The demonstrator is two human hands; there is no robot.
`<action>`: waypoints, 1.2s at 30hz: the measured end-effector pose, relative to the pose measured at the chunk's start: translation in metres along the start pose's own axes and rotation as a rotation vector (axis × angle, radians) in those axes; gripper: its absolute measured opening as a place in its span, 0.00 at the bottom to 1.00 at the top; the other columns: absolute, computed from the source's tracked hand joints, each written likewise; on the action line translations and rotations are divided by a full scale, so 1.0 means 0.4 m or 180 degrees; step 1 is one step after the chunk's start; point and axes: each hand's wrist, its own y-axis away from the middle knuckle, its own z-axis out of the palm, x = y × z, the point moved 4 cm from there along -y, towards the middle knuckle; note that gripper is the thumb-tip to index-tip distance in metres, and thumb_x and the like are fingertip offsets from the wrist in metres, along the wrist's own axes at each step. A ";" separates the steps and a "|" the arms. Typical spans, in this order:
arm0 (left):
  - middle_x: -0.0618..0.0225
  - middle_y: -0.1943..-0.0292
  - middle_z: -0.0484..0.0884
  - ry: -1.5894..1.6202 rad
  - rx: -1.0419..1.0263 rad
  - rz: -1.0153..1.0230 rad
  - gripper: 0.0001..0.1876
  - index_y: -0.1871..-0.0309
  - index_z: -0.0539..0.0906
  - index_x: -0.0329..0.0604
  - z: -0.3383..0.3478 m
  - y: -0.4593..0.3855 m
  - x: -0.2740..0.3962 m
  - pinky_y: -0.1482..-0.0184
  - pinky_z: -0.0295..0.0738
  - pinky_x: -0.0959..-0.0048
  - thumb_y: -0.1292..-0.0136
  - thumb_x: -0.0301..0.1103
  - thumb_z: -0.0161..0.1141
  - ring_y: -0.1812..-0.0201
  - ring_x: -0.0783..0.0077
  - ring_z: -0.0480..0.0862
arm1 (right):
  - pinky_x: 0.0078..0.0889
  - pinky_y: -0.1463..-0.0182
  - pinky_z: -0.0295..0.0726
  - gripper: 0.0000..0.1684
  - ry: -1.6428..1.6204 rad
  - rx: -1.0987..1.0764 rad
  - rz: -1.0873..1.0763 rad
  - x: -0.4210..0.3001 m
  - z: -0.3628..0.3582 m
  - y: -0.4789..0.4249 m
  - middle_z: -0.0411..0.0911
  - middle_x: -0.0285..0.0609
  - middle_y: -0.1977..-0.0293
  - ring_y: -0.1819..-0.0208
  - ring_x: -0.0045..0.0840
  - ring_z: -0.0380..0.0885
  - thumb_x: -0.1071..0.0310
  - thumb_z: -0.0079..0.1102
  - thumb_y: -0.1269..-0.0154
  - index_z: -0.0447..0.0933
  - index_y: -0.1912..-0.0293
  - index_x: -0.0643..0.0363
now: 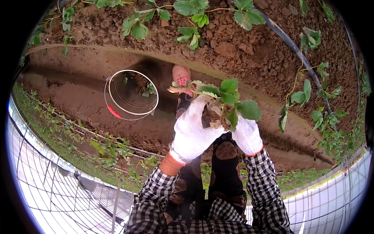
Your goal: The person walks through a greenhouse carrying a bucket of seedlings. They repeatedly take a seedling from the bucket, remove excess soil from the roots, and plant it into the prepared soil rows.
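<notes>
My left hand (194, 128), in a white knitted glove, grips a strawberry plant (230, 95) by its base, where brown soil and dry leaves cling. My right hand (247, 133), gloved the same way, is at the plant's right side, its fingers partly hidden behind the green leaves; whether they close on it I cannot tell. To the left of my hands a metal bucket (133, 71) stands in the furrow, its wire handle with a red grip (114, 112) hanging down at the side. Some soil and a few green leaves (147, 90) lie inside it.
A raised soil bed (228, 49) with strawberry plants (191, 7) runs across the top. A black irrigation hose (286, 39) curves along it at the right. My pink shoe (180, 73) is in the muddy furrow beside the bucket. More plants (109, 147) grow behind my legs.
</notes>
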 end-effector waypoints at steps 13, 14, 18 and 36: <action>0.64 0.49 0.78 0.0687 -0.0518 -0.0249 0.24 0.46 0.75 0.42 0.019 0.051 -0.070 0.51 0.76 0.67 0.47 0.34 0.66 0.52 0.67 0.80 | 0.29 0.47 0.73 0.17 -0.0414 0.0085 0.0065 -0.106 0.002 -0.059 0.74 0.47 0.54 0.51 0.30 0.75 0.75 0.56 0.41 0.71 0.51 0.68; 0.62 0.51 0.79 0.1724 -0.0416 -0.0859 0.27 0.46 0.73 0.37 0.019 0.045 -0.068 0.55 0.78 0.71 0.51 0.29 0.70 0.54 0.72 0.81 | 0.28 0.48 0.73 0.17 -0.0949 0.0098 0.0530 -0.104 0.009 -0.058 0.74 0.46 0.55 0.52 0.28 0.75 0.75 0.56 0.41 0.71 0.51 0.68; 0.61 0.47 0.76 0.1408 -0.0312 -0.0857 0.34 0.42 0.68 0.34 0.034 0.043 -0.092 0.48 0.73 0.71 0.51 0.35 0.72 0.50 0.70 0.77 | 0.22 0.54 0.75 0.15 -0.0639 0.0091 0.0371 -0.101 0.011 -0.064 0.74 0.44 0.59 0.59 0.22 0.76 0.74 0.56 0.39 0.72 0.53 0.68; 0.51 0.37 0.65 0.6489 -0.0436 -0.1610 0.38 0.33 0.57 0.35 0.067 0.051 -0.101 0.39 0.68 0.59 0.49 0.20 0.58 0.38 0.54 0.69 | 0.25 0.68 0.77 0.23 0.0252 0.0455 -0.0110 -0.224 -0.012 -0.074 0.74 0.44 0.63 0.70 0.26 0.78 0.68 0.71 0.54 0.75 0.57 0.61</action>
